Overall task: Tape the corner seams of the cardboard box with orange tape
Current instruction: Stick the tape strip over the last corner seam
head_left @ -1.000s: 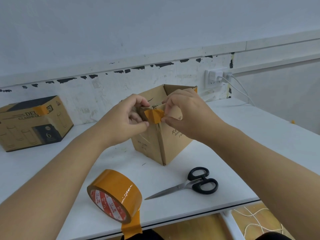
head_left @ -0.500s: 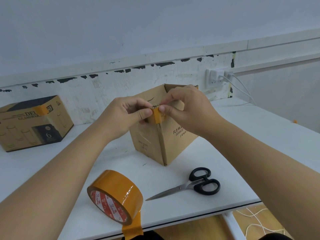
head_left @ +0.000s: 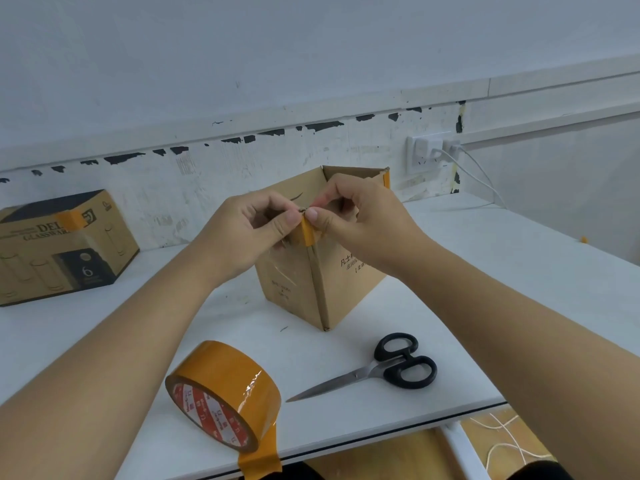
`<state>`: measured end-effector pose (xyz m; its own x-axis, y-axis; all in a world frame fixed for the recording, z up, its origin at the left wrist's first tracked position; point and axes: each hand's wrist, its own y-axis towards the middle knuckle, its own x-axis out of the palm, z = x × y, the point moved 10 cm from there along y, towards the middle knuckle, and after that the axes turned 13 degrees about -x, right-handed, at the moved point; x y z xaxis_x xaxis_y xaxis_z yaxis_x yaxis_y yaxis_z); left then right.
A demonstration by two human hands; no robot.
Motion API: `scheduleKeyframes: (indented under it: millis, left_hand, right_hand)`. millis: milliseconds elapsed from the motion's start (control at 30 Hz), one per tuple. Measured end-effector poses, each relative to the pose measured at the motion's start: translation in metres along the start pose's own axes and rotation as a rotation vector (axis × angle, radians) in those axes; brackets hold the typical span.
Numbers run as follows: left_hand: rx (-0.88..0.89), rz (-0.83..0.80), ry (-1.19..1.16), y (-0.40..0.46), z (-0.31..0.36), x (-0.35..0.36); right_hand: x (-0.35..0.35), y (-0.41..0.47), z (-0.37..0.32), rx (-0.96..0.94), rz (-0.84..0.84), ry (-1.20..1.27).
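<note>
Both hands meet at the top of the near corner of the open cardboard box, a plain brown corrugated thing standing upright on the white table. The left hand has its fingers curled in, thumb pressed flat against a short strip of orange tape folded over that corner edge. The right hand pinches the same strip from the other side, thumb tip and forefinger closed tight at the rim, the rest of the fingers tucked behind. Below their thumbs the corner seam runs down bare, a raw cardboard ridge to the tabletop. Another bit of orange tape shows on the box's far right corner, beyond the right hand.

Nearer the person than the left hand, the tape roll lies tilted on its side, glossy and crinkled on its outer wrap, with a red and white printed core and a loose tail hanging over the table edge. Below the right wrist lie scissors, steel blades shut, black plastic loops. Far out past the left forearm sits a printed glassware carton, matte brown and black, with its own orange patch. Beyond the right hand, a wall socket holds white plugs with thin cables.
</note>
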<state>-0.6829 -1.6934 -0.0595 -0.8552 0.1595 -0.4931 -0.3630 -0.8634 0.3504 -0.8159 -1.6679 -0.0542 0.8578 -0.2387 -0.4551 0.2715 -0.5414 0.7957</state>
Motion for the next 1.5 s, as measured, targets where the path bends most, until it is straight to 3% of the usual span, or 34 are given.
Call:
scheduleKeyframes:
  millis: [433,800,1500]
  left_hand:
    - [0.063,0.026,0.06,-0.004,-0.004,-0.003]
    - [0.072,0.101,0.22,-0.005,0.003,0.0]
    - [0.1,0.146,0.409,-0.009,0.004,0.001]
  right_hand:
    - [0.001,-0.001,0.003,0.013,0.01,0.031]
    - [0.0,0.0,0.006,0.02,-0.11,0.038]
    - [0.009,-0.002,0.0,0.003,-0.25,-0.159]
